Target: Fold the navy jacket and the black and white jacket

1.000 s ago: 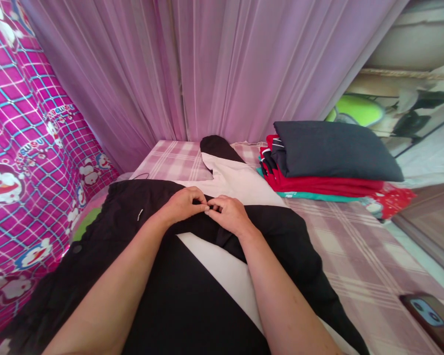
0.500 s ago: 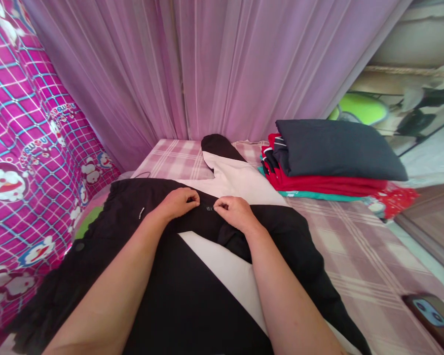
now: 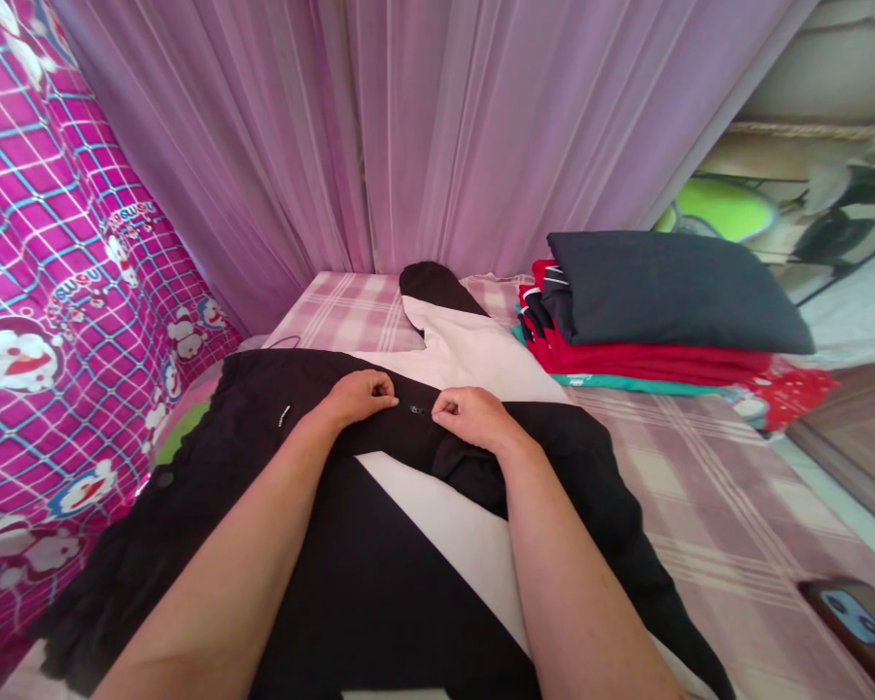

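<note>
Centrally, left hand [image 3: 356,398] and right hand [image 3: 473,418] each pinch the black-and-white fabric jacket [image 3: 379,544] either side of its small dark snap button [image 3: 416,410].

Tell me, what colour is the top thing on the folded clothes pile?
Dark navy-grey: the top folded piece on the pile, seen in the head view.
</note>
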Available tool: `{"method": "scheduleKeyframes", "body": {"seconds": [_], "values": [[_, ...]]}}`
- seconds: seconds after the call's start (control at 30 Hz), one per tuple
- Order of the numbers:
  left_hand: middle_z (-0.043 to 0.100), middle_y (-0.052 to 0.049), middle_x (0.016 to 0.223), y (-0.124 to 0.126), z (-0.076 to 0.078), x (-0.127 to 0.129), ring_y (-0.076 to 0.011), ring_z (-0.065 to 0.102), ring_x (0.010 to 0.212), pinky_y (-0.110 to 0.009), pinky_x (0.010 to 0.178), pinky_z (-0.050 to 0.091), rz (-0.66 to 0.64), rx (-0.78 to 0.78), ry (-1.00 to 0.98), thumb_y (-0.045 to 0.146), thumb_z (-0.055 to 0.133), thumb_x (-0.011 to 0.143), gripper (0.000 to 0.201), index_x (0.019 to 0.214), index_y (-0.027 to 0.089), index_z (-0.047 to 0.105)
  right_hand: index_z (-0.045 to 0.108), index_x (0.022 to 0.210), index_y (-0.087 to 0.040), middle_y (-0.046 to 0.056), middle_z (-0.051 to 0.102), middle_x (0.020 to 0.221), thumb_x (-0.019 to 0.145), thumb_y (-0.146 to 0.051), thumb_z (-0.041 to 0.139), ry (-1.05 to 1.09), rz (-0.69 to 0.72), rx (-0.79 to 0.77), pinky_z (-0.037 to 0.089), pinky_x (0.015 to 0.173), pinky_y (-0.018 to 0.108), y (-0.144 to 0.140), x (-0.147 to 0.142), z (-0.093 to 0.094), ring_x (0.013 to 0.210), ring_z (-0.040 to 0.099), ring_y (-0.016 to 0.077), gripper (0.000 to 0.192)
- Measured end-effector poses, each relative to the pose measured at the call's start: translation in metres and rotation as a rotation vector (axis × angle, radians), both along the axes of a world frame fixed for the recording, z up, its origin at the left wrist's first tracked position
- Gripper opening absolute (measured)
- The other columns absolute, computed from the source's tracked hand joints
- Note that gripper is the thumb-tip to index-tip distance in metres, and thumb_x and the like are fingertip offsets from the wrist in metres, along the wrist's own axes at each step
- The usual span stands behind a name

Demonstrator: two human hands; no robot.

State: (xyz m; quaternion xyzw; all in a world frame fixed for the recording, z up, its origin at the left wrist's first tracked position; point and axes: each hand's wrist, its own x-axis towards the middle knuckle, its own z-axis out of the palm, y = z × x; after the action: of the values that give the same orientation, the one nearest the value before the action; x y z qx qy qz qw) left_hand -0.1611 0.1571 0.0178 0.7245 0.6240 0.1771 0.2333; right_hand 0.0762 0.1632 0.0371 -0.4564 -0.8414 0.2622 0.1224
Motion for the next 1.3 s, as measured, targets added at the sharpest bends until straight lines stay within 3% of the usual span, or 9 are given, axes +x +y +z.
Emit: {"method": "scheduleKeyframes", "body": {"seconds": [0.3,0.5,0.67,0.9,1.07,1.3], "values": [[0.066,0.002,0.075,0.000,-0.001,0.001,-0.0142,0.058,0.070,-0.026,0.064,0.041,0.025,-0.021,-0.028,0.034,0.067,0.070,0.014,0.071,0.020,0.063,0.073,0.082,-0.024,-0.003,0.074,0.082,0.081,-0.019,0.062,-0.056,0.014,0.004,0.041,0.066,0.022,0.001,0.003,0.003,0.075,0.064,0.0134,0.012],[0.067,0.001,0.077,-0.002,0.003,-0.006,-0.0139,0.059,0.070,-0.025,0.067,0.045,-0.070,-0.039,-0.079,0.030,0.061,0.072,0.013,0.079,0.020,0.066,0.074,0.102,-0.028,-0.003,0.076,0.088,0.087,-0.026,0.062,-0.134,0.004,0.039,0.042,0.072,0.024,-0.007,-0.005,0.008,0.081,0.067,0.0145,0.020],[0.068,0.001,0.078,-0.003,0.005,-0.006,-0.0137,0.058,0.069,-0.025,0.066,0.045,-0.028,-0.012,-0.046,0.030,0.059,0.074,0.014,0.079,0.020,0.067,0.075,0.085,-0.027,0.001,0.077,0.091,0.089,-0.046,0.062,-0.235,-0.118,0.119,0.043,0.075,0.027,-0.012,-0.024,0.006,0.088,0.069,0.0182,0.023],[0.068,0.000,0.076,-0.001,0.004,-0.002,-0.0145,0.059,0.069,-0.025,0.064,0.042,-0.028,0.036,0.041,0.034,0.063,0.074,0.015,0.074,0.020,0.067,0.073,0.089,-0.024,0.005,0.077,0.094,0.096,-0.041,0.049,-0.294,-0.136,0.211,0.043,0.081,0.029,-0.014,-0.042,0.001,0.092,0.070,0.0194,0.030],[0.069,0.001,0.074,0.002,-0.002,-0.002,-0.0145,0.060,0.069,-0.026,0.062,0.041,-0.017,0.027,0.059,0.034,0.063,0.074,0.013,0.073,0.021,0.067,0.074,0.096,-0.021,0.011,0.076,0.103,0.095,-0.042,0.047,-0.424,-0.095,0.146,0.044,0.086,0.034,-0.014,-0.046,0.002,0.100,0.068,0.0238,0.033],[0.068,0.001,0.074,0.002,-0.003,0.002,-0.0147,0.059,0.068,-0.025,0.060,0.040,0.043,-0.020,0.058,0.032,0.066,0.072,0.011,0.070,0.021,0.066,0.075,0.096,-0.021,0.012,0.075,0.108,0.095,-0.039,0.045,-0.434,-0.059,0.071,0.044,0.087,0.036,-0.012,-0.044,0.006,0.105,0.067,0.0257,0.035]]}}
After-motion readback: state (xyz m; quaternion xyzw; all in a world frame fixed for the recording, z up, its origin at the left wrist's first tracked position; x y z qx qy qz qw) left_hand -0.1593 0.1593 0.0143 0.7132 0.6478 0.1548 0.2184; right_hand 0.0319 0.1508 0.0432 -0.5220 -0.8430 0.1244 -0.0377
